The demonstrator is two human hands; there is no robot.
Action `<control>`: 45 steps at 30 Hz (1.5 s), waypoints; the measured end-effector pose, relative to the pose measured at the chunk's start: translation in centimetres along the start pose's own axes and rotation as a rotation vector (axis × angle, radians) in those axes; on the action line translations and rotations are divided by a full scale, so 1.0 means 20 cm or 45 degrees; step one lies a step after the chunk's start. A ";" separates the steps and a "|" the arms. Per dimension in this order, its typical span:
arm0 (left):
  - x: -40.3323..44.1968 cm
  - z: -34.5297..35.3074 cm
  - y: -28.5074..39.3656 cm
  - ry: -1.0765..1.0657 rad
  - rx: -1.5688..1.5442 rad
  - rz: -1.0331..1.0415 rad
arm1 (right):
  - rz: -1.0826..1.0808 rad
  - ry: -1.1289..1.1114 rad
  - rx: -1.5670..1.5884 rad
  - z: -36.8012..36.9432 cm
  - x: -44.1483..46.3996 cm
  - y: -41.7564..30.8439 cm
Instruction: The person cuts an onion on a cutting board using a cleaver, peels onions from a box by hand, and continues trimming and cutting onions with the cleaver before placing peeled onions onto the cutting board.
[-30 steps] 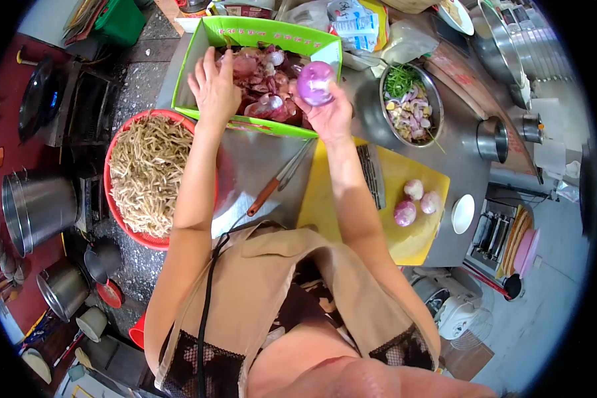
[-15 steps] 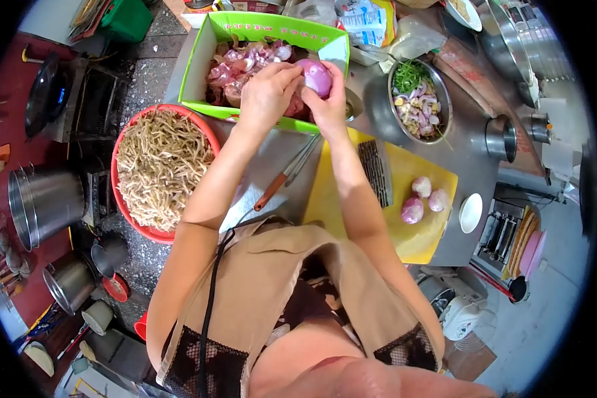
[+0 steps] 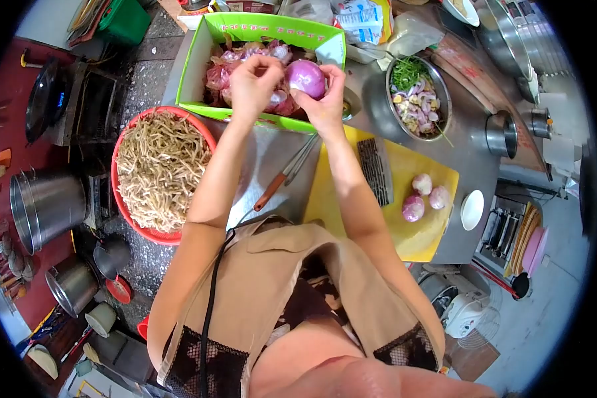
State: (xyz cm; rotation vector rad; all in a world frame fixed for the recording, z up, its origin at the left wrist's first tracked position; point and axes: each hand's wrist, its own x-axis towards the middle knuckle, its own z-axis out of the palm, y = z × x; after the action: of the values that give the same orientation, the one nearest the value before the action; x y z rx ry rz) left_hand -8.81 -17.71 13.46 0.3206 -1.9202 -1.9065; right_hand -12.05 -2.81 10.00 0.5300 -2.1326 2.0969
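Observation:
My right hand [image 3: 325, 99] is wrapped round a red onion [image 3: 306, 77], shiny purple with a pale end, held over the near side of a green cardboard box [image 3: 199, 50]. To its left, my left hand [image 3: 253, 83] is closed in a pinch, slightly apart from the onion. What its fingertips hold, if anything, is hidden. Loose purplish onion skins [image 3: 220, 74] fill the box below. Three peeled red onions [image 3: 413, 208] rest on a yellow cutting board [image 3: 421, 242], beside a broad dark-patterned blade [image 3: 376, 171].
A steel bowl [image 3: 450, 109] of chopped onion and green herbs stands right of the box. At left is a red basin [image 3: 212, 132] heaped with pale thin strips. A wooden-handled metal tool [image 3: 270, 192] and a small white bowl [image 3: 471, 209] lie on the steel counter [image 3: 272, 149].
My left hand has moved off the onion to the left, still pinched. The onion has turned and shifted slightly left and down in my right hand.

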 end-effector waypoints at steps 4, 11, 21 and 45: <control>0.08 -0.14 -0.07 0.345 0.587 0.071 | 0.580 -0.017 0.982 -0.03 0.01 -0.20; 0.06 -0.24 -0.16 0.279 1.267 0.635 | 0.801 -0.326 2.316 -0.51 -0.11 -0.03; 0.09 -0.28 -0.24 0.263 1.271 0.506 | 0.779 0.815 -0.529 -1.28 -0.61 0.11; 0.43 -0.59 -0.19 -1.122 1.820 0.997 | 0.272 0.302 -1.132 -1.08 -1.06 -0.05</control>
State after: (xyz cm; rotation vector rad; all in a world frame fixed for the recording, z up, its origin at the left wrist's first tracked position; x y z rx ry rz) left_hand -11.75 -32.20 10.44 -0.9185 -2.9550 0.1247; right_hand 4.45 22.05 5.32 -0.0529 -2.7068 0.9845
